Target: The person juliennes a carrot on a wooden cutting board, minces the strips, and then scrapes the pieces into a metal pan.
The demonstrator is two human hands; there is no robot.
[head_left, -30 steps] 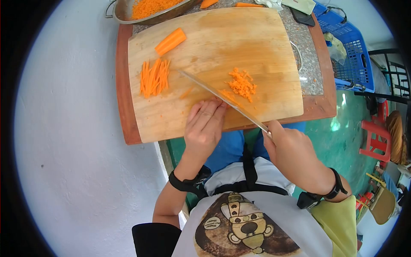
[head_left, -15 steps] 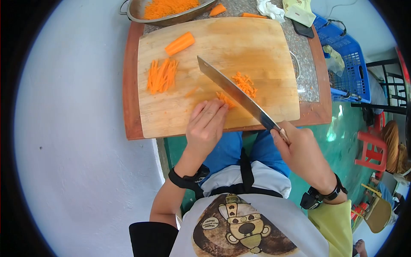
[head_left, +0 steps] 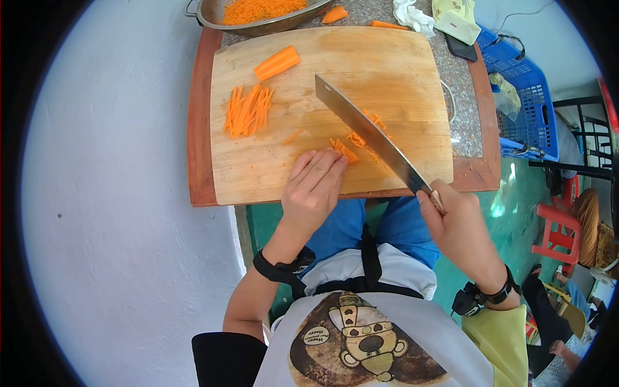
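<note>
My right hand point(head_left: 456, 220) is wrapped round the handle of a cleaver point(head_left: 369, 132). Its wide blade slants up and left across the wooden cutting board point(head_left: 309, 58), partly hiding a pile of finely chopped carrot point(head_left: 373, 122). With fingertips together, my left hand point(head_left: 314, 186) presses a small bundle of carrot strips point(head_left: 344, 149) onto the board, just left of the blade. More carrot sticks point(head_left: 249, 111) lie in a loose heap at the board's left side. Above them is a thick cut piece of carrot point(head_left: 276, 62).
A metal bowl point(head_left: 271, 27) of chopped carrot stands behind the board. Carrot pieces, crumpled tissue point(head_left: 413, 17) and a dark phone point(head_left: 460, 47) lie on the stone tabletop. Right of it are a blue basket point(head_left: 525, 97) and a red stool point(head_left: 556, 233). Another person's arm point(head_left: 567, 353) shows at lower right.
The cleaver has shifted right, away from the held strips and over the chopped pile. My left hand stays nearly in place. Another person has come into view at the lower right.
</note>
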